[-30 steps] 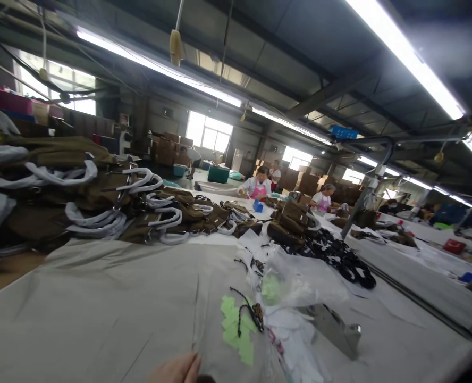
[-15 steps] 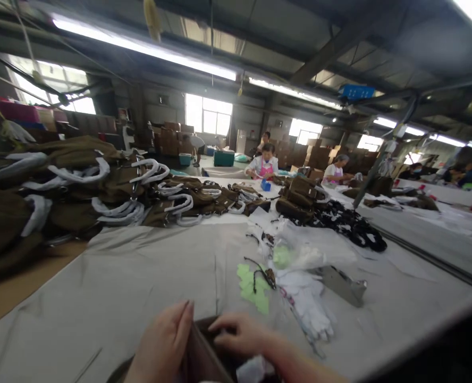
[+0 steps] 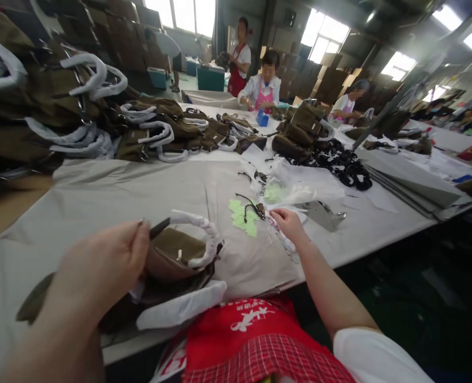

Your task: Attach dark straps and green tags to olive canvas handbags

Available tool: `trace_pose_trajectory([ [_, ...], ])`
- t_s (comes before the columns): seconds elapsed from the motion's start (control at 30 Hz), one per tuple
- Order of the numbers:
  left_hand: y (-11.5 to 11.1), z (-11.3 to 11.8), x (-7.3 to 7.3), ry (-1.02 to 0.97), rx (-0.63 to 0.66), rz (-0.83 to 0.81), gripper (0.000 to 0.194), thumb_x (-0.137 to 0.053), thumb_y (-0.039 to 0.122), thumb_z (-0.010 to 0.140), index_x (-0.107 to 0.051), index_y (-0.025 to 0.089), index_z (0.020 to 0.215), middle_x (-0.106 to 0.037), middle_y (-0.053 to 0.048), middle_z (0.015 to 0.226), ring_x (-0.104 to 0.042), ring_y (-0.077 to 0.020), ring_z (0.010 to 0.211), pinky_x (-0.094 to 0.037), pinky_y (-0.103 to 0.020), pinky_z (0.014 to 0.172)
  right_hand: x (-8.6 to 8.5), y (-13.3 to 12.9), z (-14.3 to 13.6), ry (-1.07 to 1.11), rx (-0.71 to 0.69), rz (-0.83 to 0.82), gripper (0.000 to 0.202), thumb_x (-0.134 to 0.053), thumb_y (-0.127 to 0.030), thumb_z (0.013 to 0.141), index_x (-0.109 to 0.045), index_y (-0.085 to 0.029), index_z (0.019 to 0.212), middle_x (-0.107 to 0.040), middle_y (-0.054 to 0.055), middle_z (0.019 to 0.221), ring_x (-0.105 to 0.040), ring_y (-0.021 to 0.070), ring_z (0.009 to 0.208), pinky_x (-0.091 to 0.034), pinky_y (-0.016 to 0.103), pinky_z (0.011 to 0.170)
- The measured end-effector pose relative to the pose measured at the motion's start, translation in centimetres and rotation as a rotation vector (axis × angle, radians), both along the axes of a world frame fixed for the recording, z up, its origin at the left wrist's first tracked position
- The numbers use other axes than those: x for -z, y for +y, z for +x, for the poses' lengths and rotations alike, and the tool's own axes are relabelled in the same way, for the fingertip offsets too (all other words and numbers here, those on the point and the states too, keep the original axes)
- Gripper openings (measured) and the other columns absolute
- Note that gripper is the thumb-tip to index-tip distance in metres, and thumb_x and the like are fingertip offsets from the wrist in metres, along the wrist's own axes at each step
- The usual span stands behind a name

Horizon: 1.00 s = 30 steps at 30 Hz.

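An olive-brown handbag (image 3: 172, 266) lies at the table's near edge, its handles wrapped in white padding. My left hand (image 3: 112, 260) is closed on the bag's upper left side, where a dark strap end (image 3: 159, 227) sticks out past the fingers. One wrapped handle (image 3: 208, 239) arches over the bag's top; another padded piece (image 3: 182, 306) lies in front. My right hand (image 3: 289, 226) reaches out over the table, thumb and fingertips pinched together beside a bundle of dark beaded cords (image 3: 260, 211). What the pinch holds is too small to make out.
Light green paper tags (image 3: 242, 218) lie left of the cords. Behind are clear plastic bags (image 3: 308, 181), a bent metal plate (image 3: 326, 215) and a heap of black pieces (image 3: 342, 167). Brown bags with wrapped handles (image 3: 156, 133) line the back left. Co-workers (image 3: 263, 90) are across the table.
The view has tilted down. My right hand has left the bag's opening and moved right to the beaded cords. My left hand stays on the bag, now farther left and at its strap end.
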<state>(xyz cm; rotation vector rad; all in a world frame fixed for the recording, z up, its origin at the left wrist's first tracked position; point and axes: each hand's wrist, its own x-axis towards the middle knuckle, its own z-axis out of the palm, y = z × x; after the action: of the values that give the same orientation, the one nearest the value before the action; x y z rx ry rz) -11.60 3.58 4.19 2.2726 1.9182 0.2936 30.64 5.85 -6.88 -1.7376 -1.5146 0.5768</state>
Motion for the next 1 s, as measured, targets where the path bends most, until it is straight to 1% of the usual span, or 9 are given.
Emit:
trace_pose_trajectory([
  [0.07, 1.2, 3.4, 2.9, 0.155, 0.044, -0.185, 0.049, -0.025, 0.041, 0.098, -0.067, 0.016, 0.089, -0.072, -0.012, 0.093, -0.066, -0.0294, 0.086, -0.043, -0.036, 0.073, 0.3, -0.1, 0.9, -0.01, 0.017, -0.013, 0.034, -0.054, -0.042, 0.085, -0.073, -0.013, 0.09, -0.074, 0.009, 0.082, -0.064, 0.0205, 0.077, -0.047, 0.029, 0.071],
  [0.13, 2.6, 5.0, 6.4, 0.156, 0.144, -0.361, 0.05, -0.026, 0.037, 0.097, -0.07, 0.014, 0.091, -0.074, -0.015, 0.1, -0.068, -0.029, 0.093, -0.044, -0.035, 0.079, 0.7, -0.1, 1.0, -0.025, 0.01, -0.03, 0.034, -0.055, -0.042, 0.084, -0.073, -0.013, 0.09, -0.074, 0.008, 0.082, -0.064, 0.0198, 0.075, -0.047, 0.029, 0.069],
  [0.2, 3.7, 4.9, 9.2, 0.069, 0.158, -0.422, 0.052, -0.025, 0.039, 0.097, -0.07, 0.014, 0.093, -0.074, -0.015, 0.104, -0.067, -0.0278, 0.099, -0.045, -0.033, 0.082, 1.2, -0.1, 0.5, -0.047, -0.013, -0.046, 0.034, -0.054, -0.041, 0.085, -0.073, -0.014, 0.091, -0.075, 0.008, 0.083, -0.065, 0.0195, 0.075, -0.047, 0.028, 0.069],
  [0.27, 4.2, 3.8, 10.8, -0.021, 0.153, -0.408, 0.054, -0.024, 0.043, 0.097, -0.07, 0.015, 0.095, -0.074, -0.013, 0.104, -0.067, -0.0262, 0.1, -0.045, -0.031, 0.083, 1.8, 0.1, -0.1, -0.079, -0.043, -0.06, 0.031, -0.054, -0.039, 0.085, -0.074, -0.015, 0.091, -0.075, 0.008, 0.087, -0.066, 0.0198, 0.079, -0.048, 0.029, 0.072],
  [0.5, 3.7, 2.2, 10.9, -0.1, 0.121, -0.392, 0.053, -0.025, 0.046, 0.096, -0.069, 0.017, 0.098, -0.074, -0.01, 0.108, -0.066, -0.0253, 0.105, -0.045, -0.028, 0.087, 2.6, 0.7, -0.3, -0.228, -0.128, -0.142, 0.025, -0.052, -0.029, 0.087, -0.073, -0.017, 0.092, -0.075, 0.007, 0.086, -0.066, 0.0197, 0.079, -0.048, 0.029, 0.073],
  [0.63, 4.0, 2.2, 11.3, -0.152, 0.117, -0.411, 0.053, -0.026, 0.046, 0.095, -0.071, 0.017, 0.099, -0.074, -0.01, 0.11, -0.066, -0.0264, 0.106, -0.045, -0.03, 0.089, 2.3, 0.3, 0.0, -0.344, -0.258, -0.207, 0.034, -0.056, -0.01, 0.074, -0.072, -0.017, 0.102, -0.07, 0.008, 0.106, -0.063, 0.019, 0.091, -0.046, 0.029, 0.087],
  [0.73, 4.1, 2.1, 11.2, -0.208, 0.104, -0.41, 0.051, -0.029, 0.046, 0.095, -0.071, 0.018, 0.095, -0.074, -0.009, 0.106, -0.066, -0.0266, 0.102, -0.046, -0.031, 0.088, 1.7, -0.3, -0.6, -0.429, -0.337, -0.229, 0.043, -0.055, -0.005, 0.07, -0.07, -0.018, 0.107, -0.065, 0.009, 0.117, -0.059, 0.0206, 0.106, -0.042, 0.029, 0.096],
  [0.83, 3.8, 1.9, 10.9, -0.29, 0.082, -0.394, 0.048, -0.031, 0.044, 0.094, -0.071, 0.021, 0.085, -0.075, -0.007, 0.094, -0.068, -0.0241, 0.093, -0.047, -0.03, 0.085, 1.5, -1.1, -1.6, -0.524, -0.359, -0.207, 0.032, -0.054, -0.008, 0.071, -0.071, -0.017, 0.097, -0.066, 0.01, 0.105, -0.06, 0.0236, 0.103, -0.044, 0.032, 0.094],
  [1.0, 3.8, 1.9, 12.1, -0.367, 0.057, -0.275, 0.043, -0.035, 0.037, 0.092, -0.067, 0.022, 0.067, -0.072, -0.005, 0.075, -0.068, -0.0213, 0.075, -0.05, -0.028, 0.074, 4.5, -0.3, -1.2, -0.565, -0.304, -0.209, 0.031, -0.053, -0.014, 0.073, -0.07, -0.024, 0.096, -0.069, 0.006, 0.103, -0.063, 0.0223, 0.102, -0.046, 0.03, 0.092],
])
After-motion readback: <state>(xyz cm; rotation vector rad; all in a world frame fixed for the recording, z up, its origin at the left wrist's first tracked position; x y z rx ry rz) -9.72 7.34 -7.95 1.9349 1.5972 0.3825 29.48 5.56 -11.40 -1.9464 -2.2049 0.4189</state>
